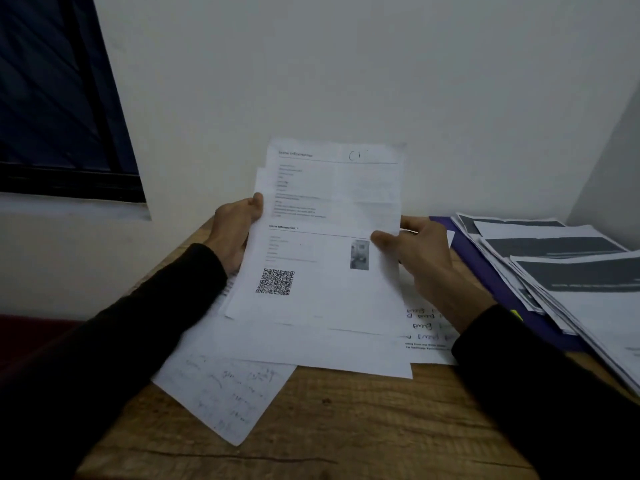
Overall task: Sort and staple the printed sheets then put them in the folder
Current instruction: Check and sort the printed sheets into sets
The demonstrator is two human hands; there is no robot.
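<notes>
The printed sheets [325,233] stand upright between both hands, long axis running away from the person — left hand [235,230] gripping the left edge, right hand [422,258] pinching the right — with the purple folder [485,268] just beyond the right hand, nearer that side.

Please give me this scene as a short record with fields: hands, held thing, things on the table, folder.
left hand: grips left edge of held sheets
right hand: grips right edge of held sheets
held sheets: several, lifted, front page has a QR code
table: wooden, loose sheets lie under the hands
folder: purple, at right, a paper pile on it
stapler: not seen
</notes>
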